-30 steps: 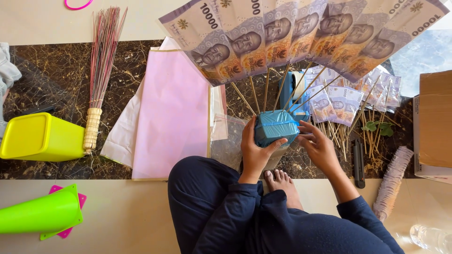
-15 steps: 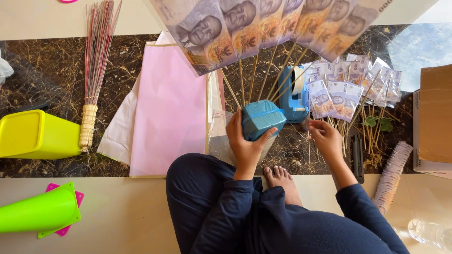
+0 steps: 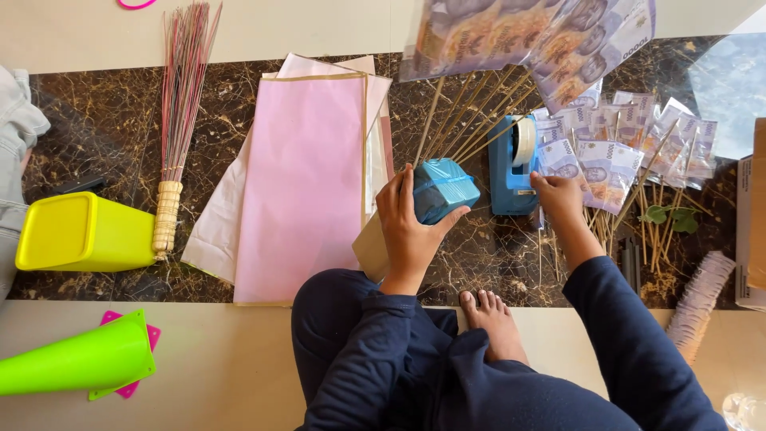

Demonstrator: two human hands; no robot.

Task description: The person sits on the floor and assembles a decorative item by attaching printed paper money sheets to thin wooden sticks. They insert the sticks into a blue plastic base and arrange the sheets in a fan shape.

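Note:
My left hand grips a blue wrapped block just above the dark marble floor. Several thin wooden sticks rise from behind the block to a fan of banknotes at the top. My right hand rests at the front edge of a blue tape dispenser, fingers on it, to the right of the block. More banknotes on sticks lie to the right of the dispenser. My dark blue sleeves and a bare foot fill the bottom.
Pink and white paper sheets lie left of the block. A small broom, a yellow bin and a green cone are at the left. A cardboard box and a stack of clear sleeves are at the right.
My left hand carried the blue block to the left, away from the dispenser. My right hand let go of the block and moved to the tape dispenser.

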